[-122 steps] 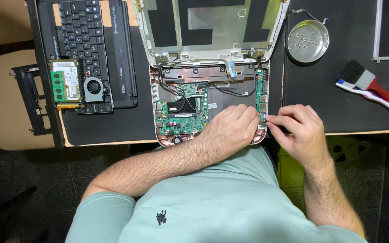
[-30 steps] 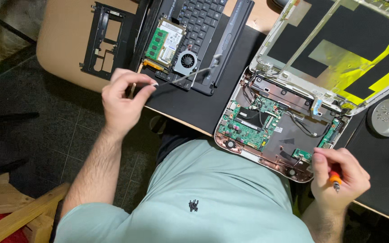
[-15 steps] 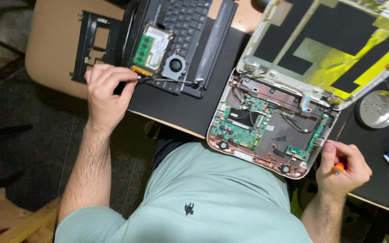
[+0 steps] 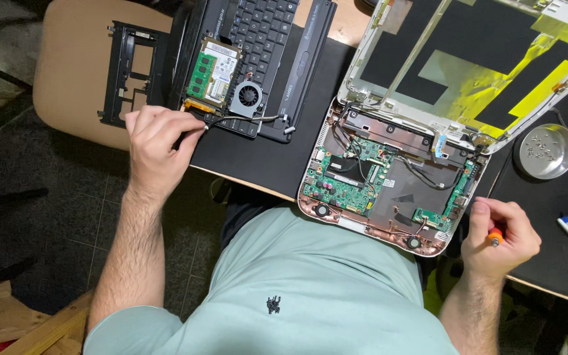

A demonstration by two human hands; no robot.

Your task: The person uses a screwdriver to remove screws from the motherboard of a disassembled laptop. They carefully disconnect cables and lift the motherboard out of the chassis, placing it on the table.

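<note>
**Holding a screwdriver at one side, touching loose parts at the other**

Sitting close to the desk, the person in a pale green shirt (image 4: 297, 296) has both forearms stretched out, wide apart from each other. The right hand (image 4: 499, 238) is nearest, at the near edge of the black mat (image 4: 258, 158). Its fingers are curled tight into a fist around an orange-handled screwdriver (image 4: 494, 236); only a small part of the handle shows between them, and the tip I cannot see. This hand is just beside the right near corner of the opened laptop base (image 4: 389, 190), where the green circuit board (image 4: 343, 187) lies bare.

The left hand (image 4: 159, 144) reaches out far to the left, wrist straight, back of the hand up. Its fingers are bent and pressed together, and the fingertips (image 4: 195, 128) pinch or touch a thin black cable next to the small cooling fan (image 4: 249, 96). I cannot tell exactly which.

Behind the fan lies a green memory board (image 4: 202, 72), both on the removed keyboard (image 4: 264, 26). Left of it, a black plastic frame (image 4: 126, 72) rests on the beige table (image 4: 67, 66).

Farther off, the laptop lid (image 4: 481, 66) is laid open, and a round metal dish (image 4: 547, 151) with small screws stands to the right.
</note>
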